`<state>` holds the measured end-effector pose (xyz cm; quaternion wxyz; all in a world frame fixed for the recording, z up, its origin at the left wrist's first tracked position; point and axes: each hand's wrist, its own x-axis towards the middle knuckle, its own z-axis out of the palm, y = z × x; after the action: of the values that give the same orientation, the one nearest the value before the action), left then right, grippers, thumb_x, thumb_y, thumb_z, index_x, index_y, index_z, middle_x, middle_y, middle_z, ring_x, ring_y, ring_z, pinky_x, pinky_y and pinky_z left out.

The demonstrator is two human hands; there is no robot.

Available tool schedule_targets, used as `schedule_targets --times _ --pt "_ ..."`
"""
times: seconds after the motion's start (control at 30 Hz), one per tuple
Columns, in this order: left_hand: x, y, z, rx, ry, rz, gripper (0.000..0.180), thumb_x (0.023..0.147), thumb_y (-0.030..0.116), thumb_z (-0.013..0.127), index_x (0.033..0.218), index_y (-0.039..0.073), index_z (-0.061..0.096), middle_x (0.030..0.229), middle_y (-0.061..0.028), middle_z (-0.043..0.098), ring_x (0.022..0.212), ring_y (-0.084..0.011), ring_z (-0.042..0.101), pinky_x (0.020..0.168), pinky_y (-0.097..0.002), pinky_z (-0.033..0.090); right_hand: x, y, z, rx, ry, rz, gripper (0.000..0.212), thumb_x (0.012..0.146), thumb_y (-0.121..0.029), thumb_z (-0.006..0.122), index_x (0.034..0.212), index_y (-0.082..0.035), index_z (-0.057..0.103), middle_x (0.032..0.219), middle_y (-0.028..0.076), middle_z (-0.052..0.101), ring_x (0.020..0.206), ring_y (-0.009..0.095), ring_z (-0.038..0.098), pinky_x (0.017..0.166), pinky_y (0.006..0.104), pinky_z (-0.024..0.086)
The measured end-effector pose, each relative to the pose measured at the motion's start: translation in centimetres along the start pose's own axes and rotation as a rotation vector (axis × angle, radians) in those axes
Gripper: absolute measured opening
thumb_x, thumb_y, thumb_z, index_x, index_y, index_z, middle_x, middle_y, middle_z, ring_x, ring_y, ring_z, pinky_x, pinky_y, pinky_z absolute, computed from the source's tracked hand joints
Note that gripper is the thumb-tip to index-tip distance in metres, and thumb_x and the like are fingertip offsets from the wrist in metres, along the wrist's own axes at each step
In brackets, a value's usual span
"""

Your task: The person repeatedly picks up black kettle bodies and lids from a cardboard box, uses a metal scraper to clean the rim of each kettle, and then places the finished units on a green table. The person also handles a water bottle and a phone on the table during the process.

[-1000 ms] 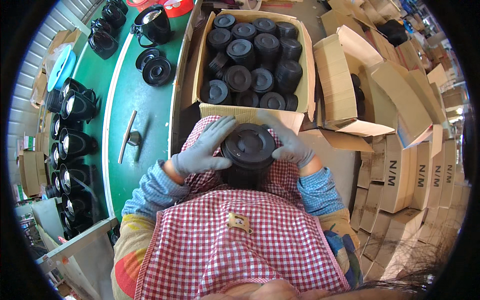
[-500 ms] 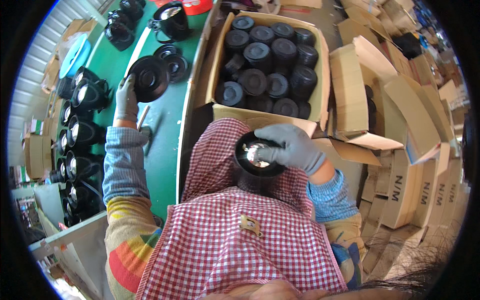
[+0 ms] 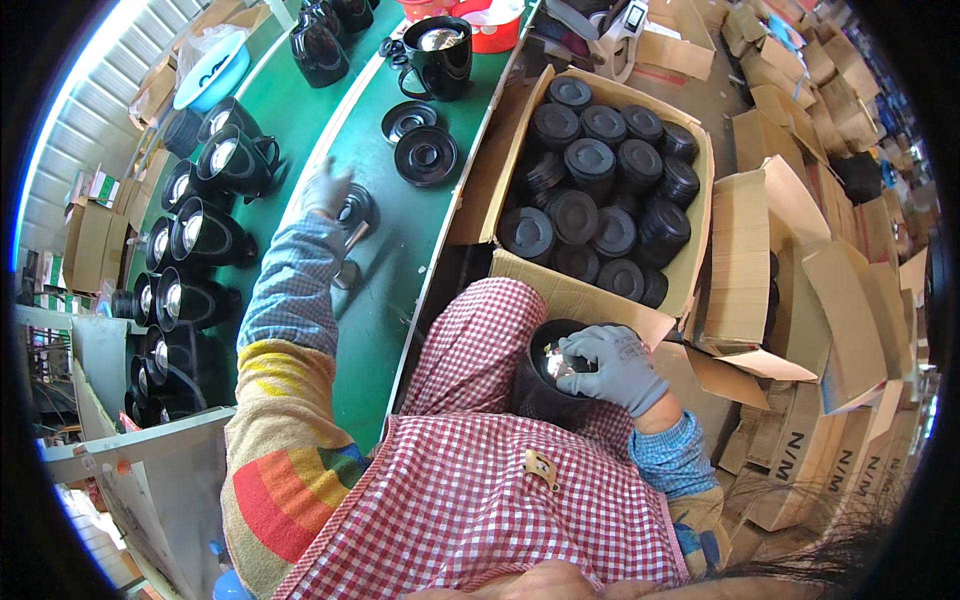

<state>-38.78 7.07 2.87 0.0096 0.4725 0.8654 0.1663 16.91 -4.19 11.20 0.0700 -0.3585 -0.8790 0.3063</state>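
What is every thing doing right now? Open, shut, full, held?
Black pot: open, no lid, resting in the lap.
Right hand: gloved, fingers inside the pot's mouth.
Left hand: stretched out, on a small round black part.
Cardboard box: flaps open, full of black lids.
Black kettles: standing in a row.

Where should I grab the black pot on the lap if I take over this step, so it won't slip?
Take the black pot by its round side wall, coming from the person's left: the right hand already covers the open rim on the right, and the pot rests tilted on the checked apron. A grip around the wall looks safest.
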Motion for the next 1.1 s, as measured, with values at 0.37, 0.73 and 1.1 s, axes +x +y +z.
schedule_targets --times 0.37,0.73,1.1 --pt "3.1 4.8 6.6 -0.047 -0.249 0.095 0.048 0.1 0.041 0.054 0.121 0.0 0.065 0.124 -0.0187 0.067 0.11 -0.0359 0.067 0.095 -0.045 0.052 0.1 1.1 -2.8 0.224 0.461 -0.06 0.041 0.089 -0.021 0.075 0.125 -0.005 0.07 0.122 0.017 0.07 0.116 0.034 0.065 0.101 0.0428 0.051" --pt "-21.3 23.9 -5.4 -1.053 -0.109 1.009 0.05 0.075 -0.013 0.069 0.118 0.003 0.053 0.11 -0.0154 0.058 0.101 -0.0292 0.061 0.09 -0.0377 0.051 3.0 1.4 -2.7 1.187 0.438 -0.041 0.063 0.103 -0.044 0.058 0.144 0.004 0.051 0.129 0.013 0.066 0.12 0.021 0.062 0.108 0.0332 0.046" --pt "-27.7 22.7 -2.3 -1.412 -0.951 0.792 0.045 0.111 0.03 0.036 0.126 -0.004 0.063 0.125 -0.0179 0.064 0.12 -0.0298 0.061 0.108 -0.0397 0.044 -2.7 1.8 1.1 0.678 0.41 -0.207 0.054 0.091 -0.052 0.069 0.113 -0.004 0.076 0.12 0.013 0.071 0.122 0.031 0.062 0.122 0.0506 0.024"
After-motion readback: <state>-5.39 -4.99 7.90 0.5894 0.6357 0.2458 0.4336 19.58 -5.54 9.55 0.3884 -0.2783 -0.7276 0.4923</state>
